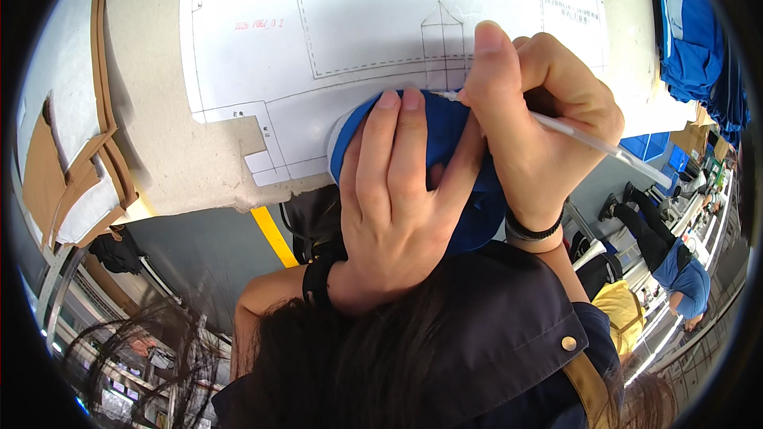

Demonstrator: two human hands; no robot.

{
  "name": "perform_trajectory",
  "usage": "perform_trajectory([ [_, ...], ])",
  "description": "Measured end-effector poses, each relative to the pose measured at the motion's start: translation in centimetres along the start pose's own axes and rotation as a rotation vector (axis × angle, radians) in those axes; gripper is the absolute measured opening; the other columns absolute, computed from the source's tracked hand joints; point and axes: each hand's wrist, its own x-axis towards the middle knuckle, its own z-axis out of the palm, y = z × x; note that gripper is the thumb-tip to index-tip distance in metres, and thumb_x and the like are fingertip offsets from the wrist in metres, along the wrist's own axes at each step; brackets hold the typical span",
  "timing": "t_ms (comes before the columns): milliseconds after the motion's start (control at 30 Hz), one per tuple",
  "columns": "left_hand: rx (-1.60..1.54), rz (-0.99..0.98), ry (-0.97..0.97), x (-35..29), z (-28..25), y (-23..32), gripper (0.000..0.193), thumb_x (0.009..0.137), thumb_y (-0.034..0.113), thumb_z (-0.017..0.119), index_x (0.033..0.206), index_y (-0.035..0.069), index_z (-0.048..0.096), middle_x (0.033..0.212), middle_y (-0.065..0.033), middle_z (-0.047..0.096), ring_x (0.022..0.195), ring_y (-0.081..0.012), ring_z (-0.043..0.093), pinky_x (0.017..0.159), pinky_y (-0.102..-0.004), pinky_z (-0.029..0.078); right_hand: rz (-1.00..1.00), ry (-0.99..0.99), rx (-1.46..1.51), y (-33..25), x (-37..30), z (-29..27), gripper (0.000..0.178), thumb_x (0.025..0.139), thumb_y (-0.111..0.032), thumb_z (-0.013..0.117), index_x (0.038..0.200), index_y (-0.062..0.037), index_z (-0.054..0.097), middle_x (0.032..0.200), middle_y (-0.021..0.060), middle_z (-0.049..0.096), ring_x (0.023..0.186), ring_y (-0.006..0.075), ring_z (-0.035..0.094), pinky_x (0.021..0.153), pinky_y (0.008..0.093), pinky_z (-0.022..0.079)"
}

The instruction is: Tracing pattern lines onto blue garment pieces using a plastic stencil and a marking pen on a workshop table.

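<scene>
A blue piece of fabric (447, 123) with a pale edge lies at the near side of a white paper pattern (366, 12), and part of it hangs over the table edge. My left hand (393, 183) rests on this fabric, its fingers stretched out and pressing it down. In my right hand (548, 111), just to the right, a slim white pen (592, 141) is gripped between thumb and fingers. The pen's tip meets the fabric's far edge, close to the left fingertips. My palms hide part of the cloth.
Cardboard and white sheets (67, 151) stand along the left side of the beige table (151, 111). Folded blue garments (691, 56) are piled at the right. Below, a yellow stripe (274, 238) marks the grey floor. Another person (675, 270) is farther off at the right.
</scene>
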Motion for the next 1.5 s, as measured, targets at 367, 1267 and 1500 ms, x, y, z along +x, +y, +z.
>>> perform_trajectory([
  [367, 0.03, 0.009, -0.003, 0.02, -0.1, 0.04, 0.03, 0.092, 0.005, 0.052, 0.108, 0.022, 0.071, 0.119, -0.0129, 0.052, 0.116, -0.0268, 0.051, 0.087, -0.0354, 0.053, -0.025, -0.017, -0.034, 0.13, 0.06, -0.02, 0.031, 0.086, -0.001, 0.067, 0.058, -0.0012, 0.053, 0.054, 0.0005, 0.057, 0.05, 0.0022, 0.047, 0.047, 0.0169, 0.034],
  [1267, 0.045, 0.018, 0.004, 0.12, -0.1, -0.05, 0.027, 0.092, 0.009, 0.054, 0.106, 0.023, 0.071, 0.119, -0.0126, 0.054, 0.115, -0.0263, 0.053, 0.089, -0.0365, 0.051, -0.032, -0.007, -0.009, 0.19, 0.2, 0.11, 0.03, 0.086, -0.003, 0.067, 0.058, -0.0012, 0.055, 0.054, -0.0002, 0.058, 0.048, 0.0015, 0.047, 0.046, 0.0167, 0.034],
  [1500, 0.093, 0.033, -0.059, 0.3, -0.76, 0.01, 0.035, 0.093, 0.005, 0.048, 0.113, 0.025, 0.069, 0.121, -0.0127, 0.052, 0.116, -0.0253, 0.052, 0.09, -0.0366, 0.051, 0.029, 0.095, 0.12, -0.14, -0.16, -0.25, 0.036, 0.09, -0.007, 0.066, 0.057, -0.0031, 0.053, 0.053, 0.0025, 0.058, 0.042, 0.002, 0.043, 0.041, 0.0178, 0.03],
])
